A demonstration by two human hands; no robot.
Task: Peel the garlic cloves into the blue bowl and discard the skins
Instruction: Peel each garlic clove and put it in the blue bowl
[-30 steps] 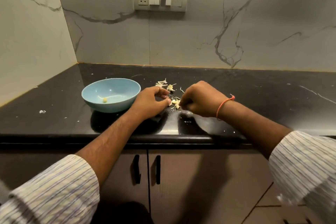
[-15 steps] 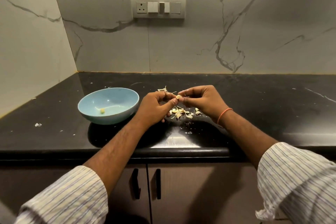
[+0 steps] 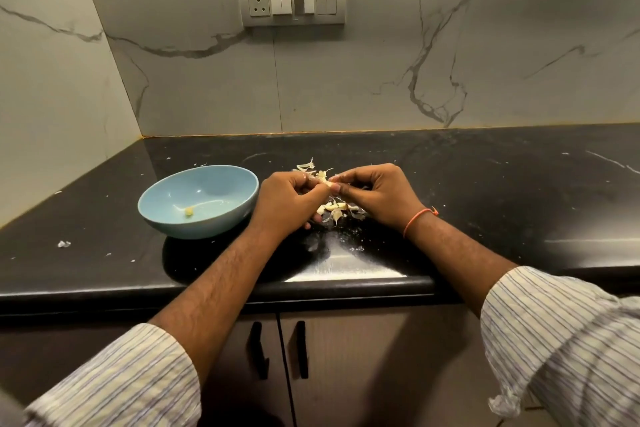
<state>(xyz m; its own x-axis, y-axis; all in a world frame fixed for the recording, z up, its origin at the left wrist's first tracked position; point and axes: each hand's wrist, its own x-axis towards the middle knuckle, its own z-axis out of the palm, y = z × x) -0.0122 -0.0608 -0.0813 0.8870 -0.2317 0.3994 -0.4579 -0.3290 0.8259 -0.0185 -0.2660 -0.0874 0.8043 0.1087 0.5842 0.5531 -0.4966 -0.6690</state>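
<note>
From the head camera, the left hand (image 3: 291,199) and right hand (image 3: 375,192) pinched one garlic clove (image 3: 333,186), mostly hidden by fingertips, above loose cloves and skins (image 3: 337,210) on the bench (image 3: 485,191), the blue bowl (image 3: 199,201) at nine o'clock holding one peeled clove (image 3: 189,211).

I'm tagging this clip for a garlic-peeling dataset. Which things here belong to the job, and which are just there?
Job:
left hand and right hand, pinching a garlic clove
blue bowl with one peeled clove
cloves and skins on the countertop

Just there:
switch panel
cabinet handles
</note>
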